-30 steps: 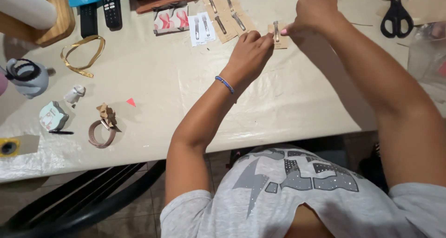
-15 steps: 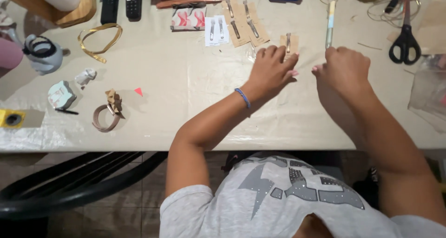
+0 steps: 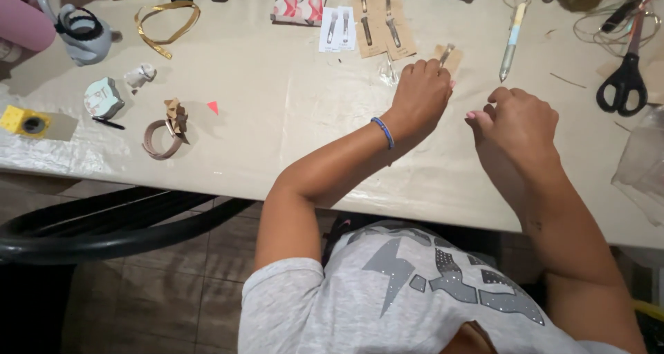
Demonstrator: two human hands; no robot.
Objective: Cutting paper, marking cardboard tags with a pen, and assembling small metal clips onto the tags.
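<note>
while the right hand (image 3: pixel 520 122) hovers loosely curled and empty over the counter (image 3: pixel 277 119), the left hand (image 3: pixel 423 95) rests on the near edge of a small brown card (image 3: pixel 451 55) carrying a metal hair clip (image 3: pixel 445 52), fingers pressed down rather than closed round it. judging by this, the card is being steadied; seating the clip would call for a fine pinch. farther off lie more carded clips (image 3: pixel 377 22) and a pen (image 3: pixel 512 43).

Place: home craft corner
Signs: plastic-covered surface (image 3: pixel 277 112), scissors (image 3: pixel 624 77), gold ribbon (image 3: pixel 166 23), carded hair clips (image 3: pixel 377 22), tiled floor (image 3: pixel 180 285)
</note>
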